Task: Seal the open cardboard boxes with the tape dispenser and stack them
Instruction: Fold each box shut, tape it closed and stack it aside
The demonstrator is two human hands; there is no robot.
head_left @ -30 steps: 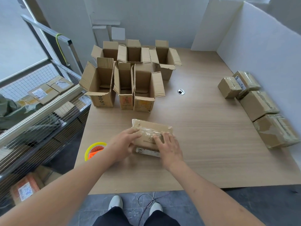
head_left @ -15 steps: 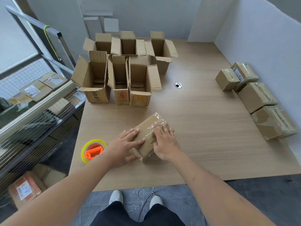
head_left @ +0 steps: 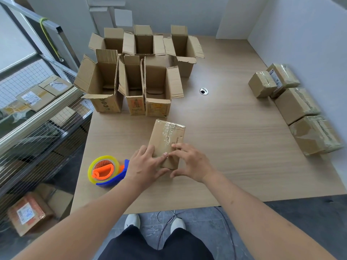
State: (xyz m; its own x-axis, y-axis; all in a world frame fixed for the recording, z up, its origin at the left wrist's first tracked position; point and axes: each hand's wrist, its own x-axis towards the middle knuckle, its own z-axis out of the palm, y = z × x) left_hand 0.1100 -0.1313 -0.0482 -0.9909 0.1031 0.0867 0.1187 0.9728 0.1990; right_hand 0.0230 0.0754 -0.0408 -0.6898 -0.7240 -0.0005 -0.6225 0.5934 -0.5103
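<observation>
1. Head view, box (head_left: 167,143): closed, glossy tape across its top, lying flat near the table's (head_left: 234,147) front edge. Half a second ago it sat skewed; a second ago it lay crosswise. Now its long axis runs away from the person.
2. Left hand (head_left: 145,166): at the box's near-left corner, fingers extended onto the top, thumb reaching under the near end. It presses rather than clasps.
3. Right hand (head_left: 189,162): at the box's near-right corner, fingers nearly straight on the taped top, thumb curled toward the near end. Nothing is fully enclosed.
4. Dispenser (head_left: 107,170): yellow, orange and blue, on the table just left of the box, untouched, partly behind the left hand.
5. Open boxes (head_left: 135,76): six, flaps up, clustered beyond the box toward the table's far-left.
6. Sealed boxes (head_left: 296,106): four in a row, well right of the box, against the wall.
7. Judgement: the turn probably presents the box for smoothing tape at its end or for carrying to the sealed row. Six remain unsealed; no stack shows.
</observation>
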